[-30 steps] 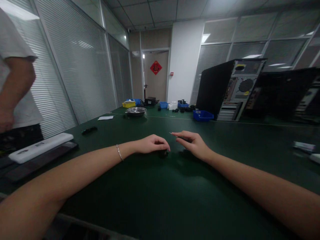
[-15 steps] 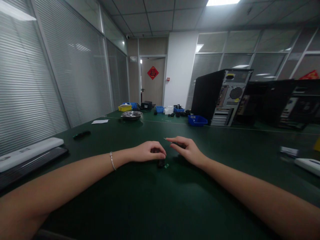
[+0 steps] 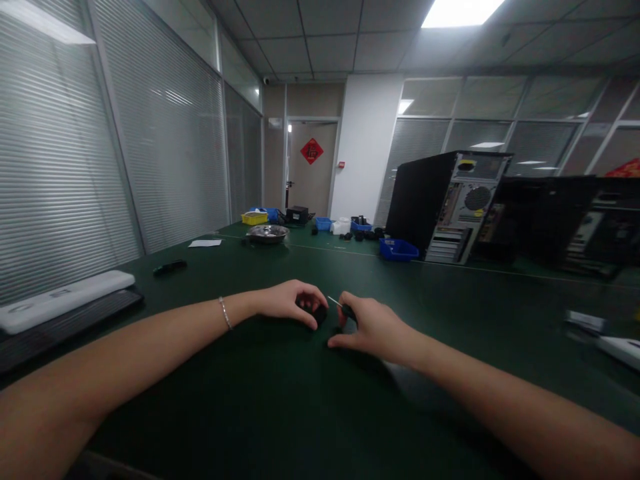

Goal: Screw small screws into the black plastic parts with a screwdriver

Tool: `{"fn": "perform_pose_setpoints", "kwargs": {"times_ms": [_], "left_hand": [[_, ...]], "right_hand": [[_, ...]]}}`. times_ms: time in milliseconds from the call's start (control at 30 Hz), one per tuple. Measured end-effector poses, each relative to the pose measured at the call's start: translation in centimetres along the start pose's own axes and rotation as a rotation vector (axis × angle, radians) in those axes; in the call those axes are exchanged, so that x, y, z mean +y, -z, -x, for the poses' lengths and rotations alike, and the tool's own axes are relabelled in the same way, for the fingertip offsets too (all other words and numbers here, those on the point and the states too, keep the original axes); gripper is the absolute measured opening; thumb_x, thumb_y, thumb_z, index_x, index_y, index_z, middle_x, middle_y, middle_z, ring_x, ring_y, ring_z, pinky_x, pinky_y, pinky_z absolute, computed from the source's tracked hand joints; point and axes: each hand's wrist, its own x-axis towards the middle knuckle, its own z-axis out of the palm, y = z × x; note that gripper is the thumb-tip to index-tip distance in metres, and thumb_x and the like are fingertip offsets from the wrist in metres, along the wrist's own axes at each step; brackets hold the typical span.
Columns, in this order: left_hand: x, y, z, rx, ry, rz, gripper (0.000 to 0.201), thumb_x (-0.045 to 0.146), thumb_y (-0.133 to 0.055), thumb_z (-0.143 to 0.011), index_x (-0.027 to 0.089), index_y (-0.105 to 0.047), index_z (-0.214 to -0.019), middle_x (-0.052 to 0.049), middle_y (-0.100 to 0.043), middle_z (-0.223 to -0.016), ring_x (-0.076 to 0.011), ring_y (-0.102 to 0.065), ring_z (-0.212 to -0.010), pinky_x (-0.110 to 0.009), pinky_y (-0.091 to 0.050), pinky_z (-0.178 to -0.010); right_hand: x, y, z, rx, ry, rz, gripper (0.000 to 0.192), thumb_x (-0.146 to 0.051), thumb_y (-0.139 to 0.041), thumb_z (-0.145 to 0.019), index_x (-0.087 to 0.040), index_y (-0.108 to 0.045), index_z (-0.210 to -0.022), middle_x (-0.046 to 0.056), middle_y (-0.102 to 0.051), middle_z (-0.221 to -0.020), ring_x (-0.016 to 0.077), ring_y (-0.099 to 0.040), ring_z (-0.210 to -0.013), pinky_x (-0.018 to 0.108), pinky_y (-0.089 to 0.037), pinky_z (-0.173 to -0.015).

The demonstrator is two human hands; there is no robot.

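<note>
My left hand [image 3: 293, 301], with a bracelet at its wrist, curls around a small black object [image 3: 317, 313] on the dark green table [image 3: 280, 407]. Its fingers hide most of that object, so I cannot tell what kind it is. Close by on the right, my right hand [image 3: 373, 325] has its fingers bent around a small screwdriver [image 3: 349, 311]. The dark handle lies against the fingers, and the thin metal shaft points left toward the black object, apart from it. My right thumb is stretched out low, near the tabletop.
A white device [image 3: 70, 300] and a black keyboard-like panel [image 3: 75, 327] lie at left. Behind are a round metal dish [image 3: 267, 233], a blue bin [image 3: 399, 250] and a computer tower [image 3: 450, 207]. A flat silvery item [image 3: 586, 322] lies at right.
My right hand has come down and nearer, its thumb now apart from the fingers and more of the screwdriver showing. The small green piece by the black object is no longer visible.
</note>
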Motion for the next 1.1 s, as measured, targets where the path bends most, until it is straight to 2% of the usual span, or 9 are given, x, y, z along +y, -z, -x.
{"fn": "perform_pose_setpoints", "kwargs": {"times_ms": [233, 433, 633, 833, 1000, 1100], "left_hand": [[-0.2, -0.3, 0.1, 0.046, -0.019, 0.114, 0.048, 0.031, -0.074, -0.065, 0.018, -0.058, -0.109, -0.002, -0.056, -0.094, -0.0152, -0.051, -0.087, -0.029, -0.041, -0.077], [-0.4, -0.4, 0.1, 0.086, -0.029, 0.117, 0.048, 0.031, -0.074, -0.065, 0.018, -0.058, -0.109, -0.002, -0.056, -0.094, -0.0157, -0.051, -0.088, -0.030, -0.041, -0.077], [-0.3, -0.5, 0.2, 0.089, -0.018, 0.142, 0.048, 0.030, -0.074, -0.065, 0.018, -0.058, -0.109, -0.002, -0.056, -0.095, -0.0159, -0.052, -0.089, -0.030, -0.041, -0.078], [-0.3, -0.7, 0.2, 0.098, -0.031, 0.182, 0.047, 0.028, -0.073, -0.066, 0.018, -0.057, -0.109, -0.002, -0.056, -0.093, -0.0152, -0.053, -0.087, -0.029, -0.041, -0.076], [-0.1, -1.0, 0.1, 0.124, -0.026, 0.223, 0.046, 0.028, -0.073, -0.066, 0.017, -0.057, -0.108, -0.001, -0.056, -0.089, -0.0143, -0.052, -0.084, -0.029, -0.041, -0.074], [0.1, -1.4, 0.0, 0.138, -0.028, 0.283, 0.045, 0.026, -0.074, -0.066, 0.017, -0.057, -0.106, 0.000, -0.054, -0.086, -0.0132, -0.051, -0.081, -0.029, -0.041, -0.074]], "right_hand": [[-0.8, -1.0, 0.4, 0.033, -0.020, 0.048, 0.028, -0.043, -0.065, -0.071, -0.025, -0.053, -0.089, -0.001, -0.062, -0.086, 0.0174, -0.058, -0.073, 0.024, -0.037, -0.054], [-0.7, -0.6, 0.3, 0.026, -0.056, 0.055, 0.030, -0.043, -0.067, -0.070, -0.024, -0.053, -0.088, 0.000, -0.062, -0.084, 0.0177, -0.058, -0.073, 0.024, -0.037, -0.053], [0.1, -1.1, -0.1, 0.018, -0.005, -0.047, 0.026, -0.034, -0.069, -0.070, -0.023, -0.053, -0.087, 0.001, -0.062, -0.084, 0.0172, -0.058, -0.069, 0.024, -0.037, -0.052], [0.3, -0.9, -0.3, -0.020, 0.046, -0.200, 0.025, -0.034, -0.069, -0.069, -0.020, -0.053, -0.084, 0.002, -0.060, -0.080, 0.0147, -0.055, -0.066, 0.023, -0.039, -0.052], [-0.2, -0.3, -0.3, 0.104, 0.088, -0.199, 0.026, -0.035, -0.065, -0.074, -0.020, -0.051, -0.089, -0.002, -0.054, -0.069, 0.0122, -0.049, -0.058, 0.022, -0.037, -0.049], [-0.4, -0.4, -0.2, 0.186, 0.151, -0.186, 0.025, -0.033, -0.064, -0.075, -0.021, -0.048, -0.092, -0.003, -0.052, -0.069, 0.0119, -0.047, -0.057, 0.022, -0.035, -0.049]]}}
